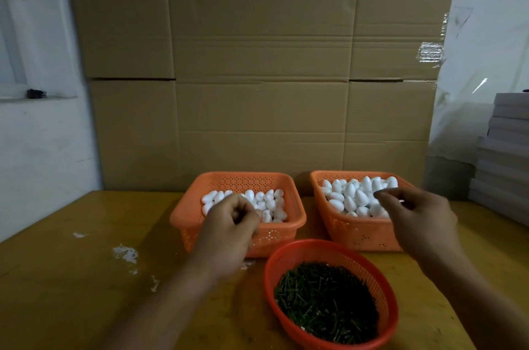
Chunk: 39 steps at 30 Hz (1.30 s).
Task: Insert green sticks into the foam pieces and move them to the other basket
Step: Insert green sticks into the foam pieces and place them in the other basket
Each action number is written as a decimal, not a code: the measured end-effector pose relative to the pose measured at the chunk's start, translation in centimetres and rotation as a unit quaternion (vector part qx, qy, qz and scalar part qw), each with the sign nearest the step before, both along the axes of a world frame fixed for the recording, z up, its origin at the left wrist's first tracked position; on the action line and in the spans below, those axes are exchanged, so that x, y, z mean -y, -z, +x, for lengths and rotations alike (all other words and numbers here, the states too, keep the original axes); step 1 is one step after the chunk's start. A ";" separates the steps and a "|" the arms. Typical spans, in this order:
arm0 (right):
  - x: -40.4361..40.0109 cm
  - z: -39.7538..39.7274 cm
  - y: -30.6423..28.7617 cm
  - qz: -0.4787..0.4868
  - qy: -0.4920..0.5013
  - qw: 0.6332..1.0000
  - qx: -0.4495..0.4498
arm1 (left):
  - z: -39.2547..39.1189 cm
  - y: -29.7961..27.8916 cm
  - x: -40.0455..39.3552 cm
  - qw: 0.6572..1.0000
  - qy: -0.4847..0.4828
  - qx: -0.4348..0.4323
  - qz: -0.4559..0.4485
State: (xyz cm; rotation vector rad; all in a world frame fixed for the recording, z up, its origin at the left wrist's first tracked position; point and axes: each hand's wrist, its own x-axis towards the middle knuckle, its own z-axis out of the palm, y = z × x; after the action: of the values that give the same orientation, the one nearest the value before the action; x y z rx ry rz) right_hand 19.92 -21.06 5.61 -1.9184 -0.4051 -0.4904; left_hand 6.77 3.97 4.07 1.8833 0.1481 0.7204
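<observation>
Two orange rectangular baskets stand side by side at the back of the table. The left basket (183, 218) holds a shallow layer of white egg-shaped foam pieces (267, 201). In the right basket (343, 232) foam pieces (355, 195) are heaped high. A round red basket (274, 261) in front is full of short green sticks (326, 301). My left hand (232, 223) hovers over the left basket with fingers curled in, seemingly pinching a foam piece that is mostly hidden. My right hand (415, 215) hangs over the right basket, its fingers loosely bent, nothing visible in them.
A tall cardboard sheet (257, 63) stands right behind the baskets. White foam crumbs (126, 253) lie on the yellow-brown table (71, 278) at the left. A stack of grey boards (503, 155) rises at the right edge.
</observation>
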 end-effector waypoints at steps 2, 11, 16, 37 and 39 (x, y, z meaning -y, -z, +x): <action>-0.4 -1.8 0.6 -0.034 -0.054 0.998 0.010 | 1.6 -1.2 -1.8 0.999 -0.033 -0.010 0.039; -1.4 -4.3 2.9 -0.089 -0.162 0.983 0.016 | 8.7 -3.7 -8.1 0.894 -0.017 -0.358 0.269; -1.3 -4.0 3.1 -0.089 -0.164 0.982 0.031 | 10.2 -3.4 -7.9 0.763 0.033 -0.525 0.375; -1.3 -4.2 3.2 -0.126 -0.141 0.980 0.064 | 11.8 -1.4 -6.7 0.886 -0.033 -0.366 0.283; -1.3 -4.3 3.2 -0.130 -0.144 0.979 0.060 | 11.2 -1.9 -6.4 0.929 -0.036 -0.303 0.208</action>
State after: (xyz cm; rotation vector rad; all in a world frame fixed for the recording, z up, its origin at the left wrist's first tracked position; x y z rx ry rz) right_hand 15.66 -19.78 2.37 -2.0409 -0.8485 -0.3748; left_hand 18.00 10.40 5.94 2.4770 0.4891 0.1942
